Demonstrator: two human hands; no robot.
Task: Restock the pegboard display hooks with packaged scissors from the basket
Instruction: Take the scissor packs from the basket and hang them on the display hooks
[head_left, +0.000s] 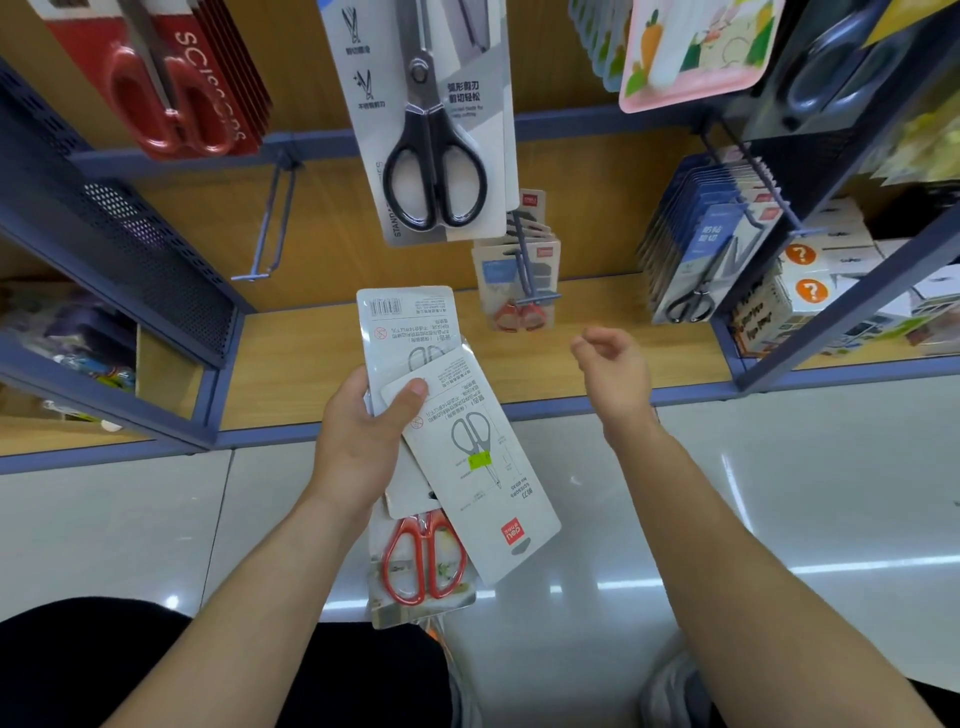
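Display shelf (597, 364) ahead, my left grip (358, 441) fans the scissor packs (467, 457) so the empty, relaxed right grip (618, 379) beside it can pluck one.

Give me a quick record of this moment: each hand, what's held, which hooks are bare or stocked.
left hand: grips several packaged scissors, fanned
right hand: empty, fingers loosely curled
bare hook: left of centre, nothing on it
stocked hook: centre, holds red-handled packs
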